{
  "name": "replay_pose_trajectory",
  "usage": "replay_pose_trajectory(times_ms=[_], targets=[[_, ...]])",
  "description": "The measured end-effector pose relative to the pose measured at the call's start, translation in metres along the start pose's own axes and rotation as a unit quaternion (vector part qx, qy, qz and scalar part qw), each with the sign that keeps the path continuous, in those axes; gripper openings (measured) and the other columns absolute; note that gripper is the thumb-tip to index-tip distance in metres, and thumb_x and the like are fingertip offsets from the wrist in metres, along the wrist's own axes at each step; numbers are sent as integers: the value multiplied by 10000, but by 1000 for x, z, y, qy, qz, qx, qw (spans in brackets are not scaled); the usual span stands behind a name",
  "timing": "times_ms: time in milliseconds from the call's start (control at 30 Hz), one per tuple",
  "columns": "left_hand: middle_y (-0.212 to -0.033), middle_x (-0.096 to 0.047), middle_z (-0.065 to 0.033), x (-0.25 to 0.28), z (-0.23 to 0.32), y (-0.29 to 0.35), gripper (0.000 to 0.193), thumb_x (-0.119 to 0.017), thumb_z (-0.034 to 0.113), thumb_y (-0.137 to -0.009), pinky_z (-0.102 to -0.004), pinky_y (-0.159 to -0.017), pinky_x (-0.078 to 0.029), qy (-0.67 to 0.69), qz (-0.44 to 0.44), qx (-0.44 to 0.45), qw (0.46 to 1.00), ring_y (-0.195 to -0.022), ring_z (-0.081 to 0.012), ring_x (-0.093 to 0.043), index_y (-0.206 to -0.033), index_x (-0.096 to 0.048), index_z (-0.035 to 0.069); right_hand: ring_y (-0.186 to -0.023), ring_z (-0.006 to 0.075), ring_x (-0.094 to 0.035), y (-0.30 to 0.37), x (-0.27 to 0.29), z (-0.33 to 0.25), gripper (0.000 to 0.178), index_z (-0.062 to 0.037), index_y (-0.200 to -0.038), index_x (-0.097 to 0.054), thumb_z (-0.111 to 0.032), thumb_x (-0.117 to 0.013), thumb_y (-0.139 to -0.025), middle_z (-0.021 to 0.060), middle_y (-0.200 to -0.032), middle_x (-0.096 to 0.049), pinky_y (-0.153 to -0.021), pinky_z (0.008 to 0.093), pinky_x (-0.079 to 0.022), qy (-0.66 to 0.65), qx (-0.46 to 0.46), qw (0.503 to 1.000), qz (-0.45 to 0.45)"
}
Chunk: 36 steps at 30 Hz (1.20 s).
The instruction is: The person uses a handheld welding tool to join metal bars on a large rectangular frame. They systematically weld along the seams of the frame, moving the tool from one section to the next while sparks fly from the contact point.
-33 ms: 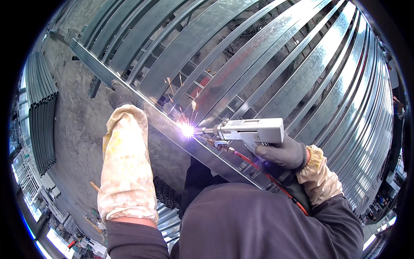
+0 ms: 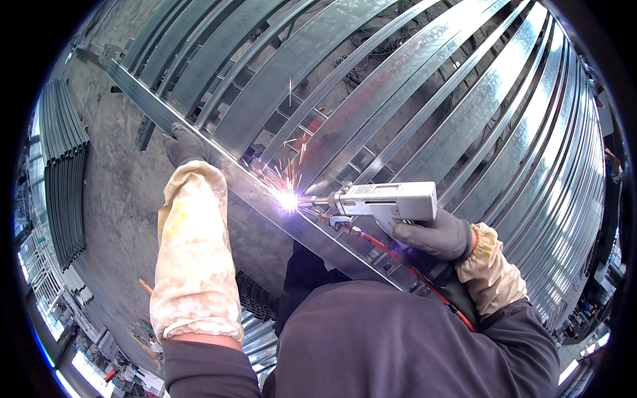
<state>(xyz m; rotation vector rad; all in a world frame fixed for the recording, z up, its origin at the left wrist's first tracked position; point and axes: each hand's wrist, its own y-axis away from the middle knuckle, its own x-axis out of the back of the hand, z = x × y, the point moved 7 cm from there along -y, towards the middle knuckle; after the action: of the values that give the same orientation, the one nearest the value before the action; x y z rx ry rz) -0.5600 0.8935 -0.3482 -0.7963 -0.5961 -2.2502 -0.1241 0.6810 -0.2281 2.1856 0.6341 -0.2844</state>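
My right hand [image 2: 434, 235], in a grey glove, is wrapped round the grip of a silver handheld welding gun [image 2: 388, 200]. The gun's nozzle points left at a long metal rail [image 2: 318, 239], where a bright violet-white glow [image 2: 288, 201] throws sparks up and to the left. A red hose [image 2: 424, 282] runs from below the nozzle, back under my right hand. Farther up the same rail, my gloved left hand [image 2: 186, 146] is closed on its near edge; its fingers are partly hidden. Pale stained sleeve covers are on both forearms.
Long galvanized metal bars [image 2: 371, 126] lie side by side beyond the rail, with gaps between them. Coiled cables [image 2: 371, 50] lie on the floor under the bars. A stack of metal profiles [image 2: 63, 172] stands at the left, and a dark grate [image 2: 257, 295] lies below the rail.
The spray of sparks has changed shape, with one streak now higher up. Both hands, the welding gun and the rail stay in place.
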Motion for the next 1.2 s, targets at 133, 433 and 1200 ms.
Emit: replay_pose_trajectory(times_ms=[133, 433, 1200], targets=[[-1390, -525, -291, -3, -3, -3, 638, -374, 442, -1033, -446, -1057, -451, 3, -1, -3, 1000, -1273, -432, -531, -1431, -422, -55, -740, 137, -673, 3, -2, -2, 401, 18, -1182, -590, -326, -621, -978, 81, -931, -647, -647, 289, -542, -3, -29, 1000, -8], [-1394, -525, -286, 1, -9, -6, 640, -372, 446, -1033, -445, -1062, -447, 10, -5, 1, 1000, -1279, -429, -527, -1429, -427, -54, -745, 136, -665, 10, -3, -1, 457, 23, -1276, -544, -317, -616, -979, 88, -955, -639, -656, 284, -542, -16, -38, 999, 0], [-1396, -526, -282, -2, 22, 25, 628, -377, 445, -1037, -447, -1036, -471, -15, -8, -4, 1000, -1255, -424, -551, -1442, -421, -33, -772, 125, -656, 24, 0, 10, 482, 0, -1327, -524, -326, -616, -983, 81, -994, -653, -672, 275, -542, -36, -38, 999, 6]])
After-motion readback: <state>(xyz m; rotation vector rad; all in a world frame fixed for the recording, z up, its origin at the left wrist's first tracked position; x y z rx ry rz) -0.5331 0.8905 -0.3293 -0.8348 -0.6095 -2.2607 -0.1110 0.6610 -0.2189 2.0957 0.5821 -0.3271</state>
